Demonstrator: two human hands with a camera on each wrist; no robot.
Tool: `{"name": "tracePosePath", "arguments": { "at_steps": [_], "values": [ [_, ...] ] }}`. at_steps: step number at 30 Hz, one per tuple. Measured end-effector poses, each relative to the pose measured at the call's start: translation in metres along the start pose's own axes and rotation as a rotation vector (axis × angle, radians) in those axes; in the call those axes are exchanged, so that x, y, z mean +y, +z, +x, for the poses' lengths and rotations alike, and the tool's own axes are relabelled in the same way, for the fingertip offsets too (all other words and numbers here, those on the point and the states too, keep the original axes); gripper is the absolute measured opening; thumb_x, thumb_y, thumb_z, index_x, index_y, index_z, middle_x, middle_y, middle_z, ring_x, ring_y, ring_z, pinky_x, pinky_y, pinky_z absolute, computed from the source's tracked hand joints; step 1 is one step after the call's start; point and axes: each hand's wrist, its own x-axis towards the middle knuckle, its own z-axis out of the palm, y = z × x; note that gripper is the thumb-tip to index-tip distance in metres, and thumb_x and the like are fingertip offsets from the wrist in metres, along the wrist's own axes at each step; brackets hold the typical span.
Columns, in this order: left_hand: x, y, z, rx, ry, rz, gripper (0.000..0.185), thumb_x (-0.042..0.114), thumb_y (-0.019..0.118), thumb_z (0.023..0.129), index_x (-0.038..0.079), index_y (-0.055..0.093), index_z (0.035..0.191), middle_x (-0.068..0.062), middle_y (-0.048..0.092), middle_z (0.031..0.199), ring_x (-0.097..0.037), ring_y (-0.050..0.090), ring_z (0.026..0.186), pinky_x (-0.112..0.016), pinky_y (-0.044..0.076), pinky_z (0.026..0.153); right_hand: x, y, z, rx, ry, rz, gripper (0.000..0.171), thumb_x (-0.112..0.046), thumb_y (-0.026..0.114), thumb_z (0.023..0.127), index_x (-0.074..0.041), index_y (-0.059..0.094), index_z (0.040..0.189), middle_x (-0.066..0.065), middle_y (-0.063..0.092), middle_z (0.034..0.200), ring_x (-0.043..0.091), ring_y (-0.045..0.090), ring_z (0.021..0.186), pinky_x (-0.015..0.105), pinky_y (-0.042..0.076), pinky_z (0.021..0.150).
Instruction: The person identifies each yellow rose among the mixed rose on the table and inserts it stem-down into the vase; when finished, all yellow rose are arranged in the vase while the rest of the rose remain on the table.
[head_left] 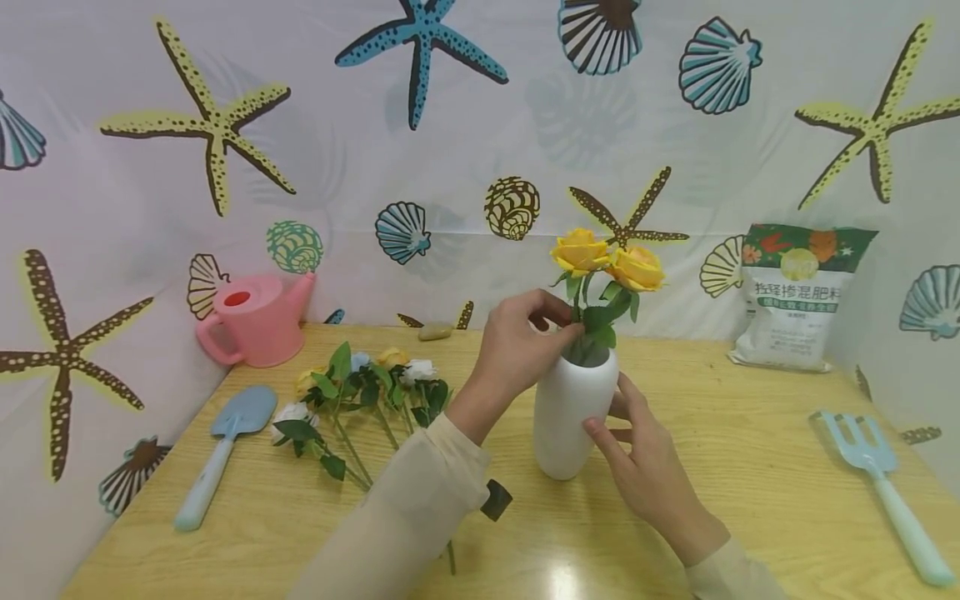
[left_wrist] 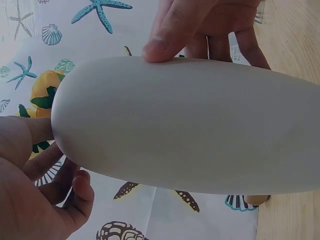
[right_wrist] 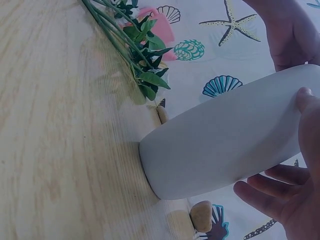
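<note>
A white vase [head_left: 573, 417] stands on the wooden table, leaning slightly, with two yellow artificial roses [head_left: 581, 252] rising from its mouth. At the rim, my left hand [head_left: 521, 337] pinches the rose stems between thumb and index finger, just beside the green leaves. Lower down, my right hand [head_left: 648, 462] grips the vase's right side, thumb in front and fingers behind. The vase [left_wrist: 185, 125] fills much of the left wrist view, where the roses [left_wrist: 47, 92] are partly hidden behind it. In the right wrist view, the vase [right_wrist: 220, 145] has its base on the tabletop.
Several artificial flowers [head_left: 367, 392] lie left of the vase, partly under my left sleeve. Farther left are a blue hand trowel [head_left: 243, 410] and a pink watering can [head_left: 258, 321]. On the right stand a fertilizer bag [head_left: 795, 308] and, nearer, a hand fork [head_left: 870, 458]. A stone [head_left: 435, 332] lies at the back.
</note>
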Motion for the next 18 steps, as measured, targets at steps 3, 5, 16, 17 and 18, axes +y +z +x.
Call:
{"name": "tracePosePath", "arguments": {
  "at_steps": [3, 5, 16, 17, 18],
  "values": [
    [-0.002, -0.001, -0.001, -0.017, -0.007, -0.005, 0.012, 0.017, 0.076, 0.090, 0.009, 0.074, 0.098, -0.005, 0.074, 0.098, -0.023, 0.062, 0.095, -0.030, 0.053, 0.076, -0.001, 0.000, -0.001, -0.001, -0.003, -0.002, 0.066, -0.022, 0.060, 0.103, -0.004, 0.026, 0.156, 0.024, 0.063, 0.132, 0.038, 0.065, 0.118, 0.049, 0.059, 0.085],
    [-0.002, -0.003, -0.002, -0.027, -0.021, -0.011, 0.014, 0.018, 0.076, 0.090, 0.008, 0.074, 0.100, -0.005, 0.073, 0.100, -0.022, 0.062, 0.095, -0.030, 0.054, 0.074, -0.001, 0.001, -0.001, -0.001, -0.006, -0.004, 0.066, -0.021, 0.060, 0.103, -0.004, 0.026, 0.156, 0.024, 0.063, 0.133, 0.038, 0.065, 0.118, 0.050, 0.059, 0.085],
    [-0.012, -0.011, -0.004, -0.051, -0.030, -0.071, 0.019, 0.021, 0.077, 0.091, 0.006, 0.075, 0.102, -0.007, 0.074, 0.102, -0.021, 0.064, 0.095, -0.030, 0.054, 0.077, -0.001, 0.002, -0.001, 0.004, -0.008, -0.005, 0.066, -0.020, 0.061, 0.102, -0.006, 0.026, 0.157, 0.024, 0.062, 0.134, 0.038, 0.065, 0.118, 0.049, 0.059, 0.085],
    [-0.014, -0.012, -0.004, -0.048, -0.027, -0.074, 0.019, 0.021, 0.077, 0.091, 0.007, 0.075, 0.103, -0.007, 0.074, 0.102, -0.021, 0.064, 0.095, -0.031, 0.053, 0.078, -0.002, 0.002, 0.000, 0.002, -0.008, -0.005, 0.066, -0.020, 0.061, 0.102, -0.006, 0.026, 0.157, 0.024, 0.062, 0.134, 0.038, 0.064, 0.118, 0.049, 0.059, 0.085],
    [-0.015, -0.013, -0.004, -0.045, -0.025, -0.081, 0.019, 0.021, 0.077, 0.091, 0.007, 0.076, 0.103, -0.006, 0.074, 0.102, -0.021, 0.064, 0.095, -0.031, 0.053, 0.079, -0.002, 0.002, -0.001, 0.001, -0.009, -0.006, 0.066, -0.019, 0.061, 0.102, -0.006, 0.026, 0.157, 0.024, 0.061, 0.134, 0.039, 0.064, 0.118, 0.050, 0.059, 0.085]
  ]
}}
